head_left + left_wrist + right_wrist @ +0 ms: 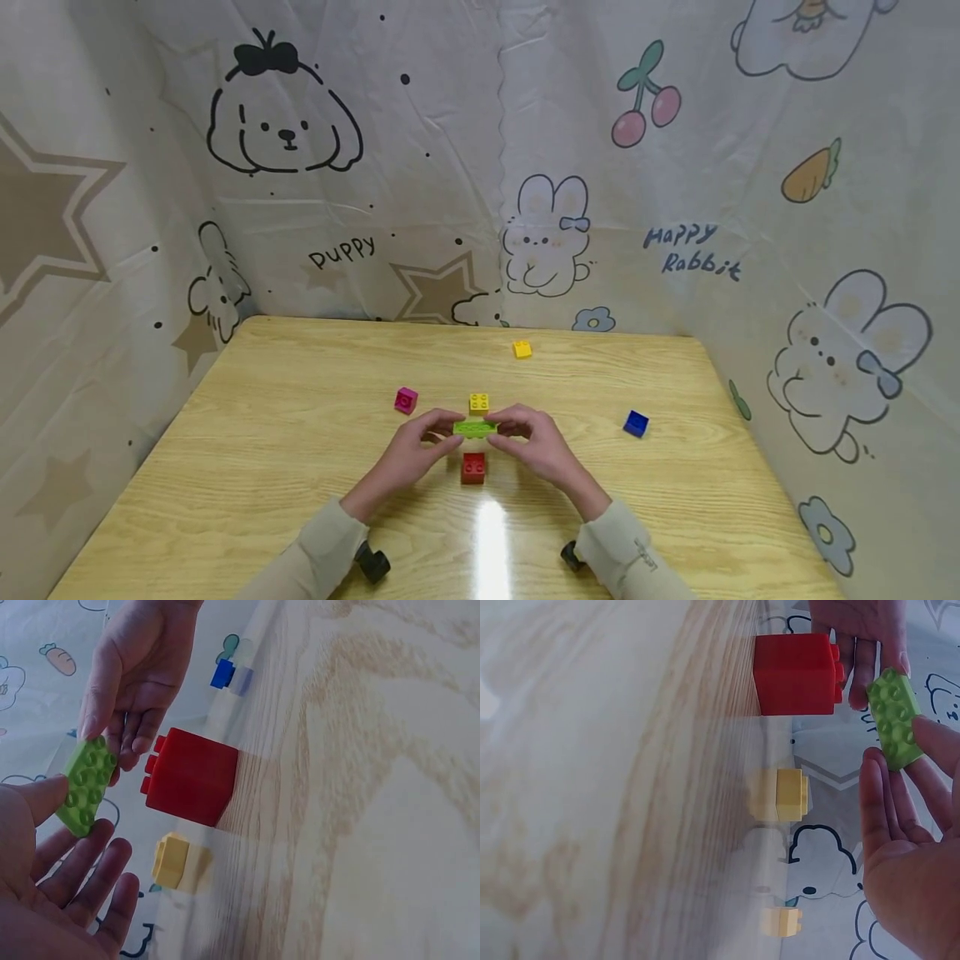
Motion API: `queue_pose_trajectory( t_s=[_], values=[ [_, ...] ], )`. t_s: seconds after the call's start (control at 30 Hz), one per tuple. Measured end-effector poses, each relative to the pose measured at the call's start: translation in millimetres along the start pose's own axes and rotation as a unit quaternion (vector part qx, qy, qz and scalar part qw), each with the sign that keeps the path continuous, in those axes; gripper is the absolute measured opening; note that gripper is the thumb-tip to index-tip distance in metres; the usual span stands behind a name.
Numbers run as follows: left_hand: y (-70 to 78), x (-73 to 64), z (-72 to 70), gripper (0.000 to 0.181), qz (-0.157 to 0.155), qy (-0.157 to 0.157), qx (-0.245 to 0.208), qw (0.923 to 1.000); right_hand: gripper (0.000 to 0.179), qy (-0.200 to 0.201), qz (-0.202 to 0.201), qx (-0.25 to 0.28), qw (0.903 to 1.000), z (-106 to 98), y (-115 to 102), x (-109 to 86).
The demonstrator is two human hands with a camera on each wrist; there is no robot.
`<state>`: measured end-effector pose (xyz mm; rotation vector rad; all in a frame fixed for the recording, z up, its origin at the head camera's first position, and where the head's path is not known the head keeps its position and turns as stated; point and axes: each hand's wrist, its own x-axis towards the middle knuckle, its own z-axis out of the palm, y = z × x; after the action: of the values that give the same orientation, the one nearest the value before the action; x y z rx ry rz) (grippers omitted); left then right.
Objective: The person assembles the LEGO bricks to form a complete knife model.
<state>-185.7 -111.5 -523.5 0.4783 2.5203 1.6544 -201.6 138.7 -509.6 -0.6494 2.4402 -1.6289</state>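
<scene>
A flat lime-green toy building brick [475, 429] is held up between both hands above the tabletop. Its studded face shows in both wrist views. My left hand [407, 454] pinches one end between thumb and fingers, and my right hand [537, 447] pinches the other end the same way. Close on the near side of the hands, a red brick [473, 469] stands on the table with its studs up. Just past the green brick sits a yellow brick [479, 404], also studs up.
A pink brick [406, 401] lies on its side left of the hands. To the right is a blue brick [636, 423], and a second yellow brick [522, 349] sits near the back edge. Patterned cloth [442, 200] walls the wooden table [262, 433] at the back and sides.
</scene>
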Motion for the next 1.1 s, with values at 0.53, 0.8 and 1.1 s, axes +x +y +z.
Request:
queue_pose_trajectory(
  t_s=[0.53, 0.8, 1.1],
  values=[
    [1.2, -2.9, 0.6, 0.029, 0.016, 0.019, 0.015, 0.9996, 0.026, 0.004, 0.003, 0.02, 0.9998, -0.1, 2.5, -1.3],
    [-2.2, -2.3, 3.8, 0.017, 0.018, 0.047, 0.0, 0.9987, 0.034, -0.01, 0.02, 0.033, 0.9992, 2.5, 3.6, 0.2],
    [-2.9, -2.1, 4.0, 0.017, -0.009, 0.048, -0.015, 0.9987, 0.044, -0.02, 0.001, 0.022, 0.9996, 3.0, 4.3, -0.4]
  ],
)
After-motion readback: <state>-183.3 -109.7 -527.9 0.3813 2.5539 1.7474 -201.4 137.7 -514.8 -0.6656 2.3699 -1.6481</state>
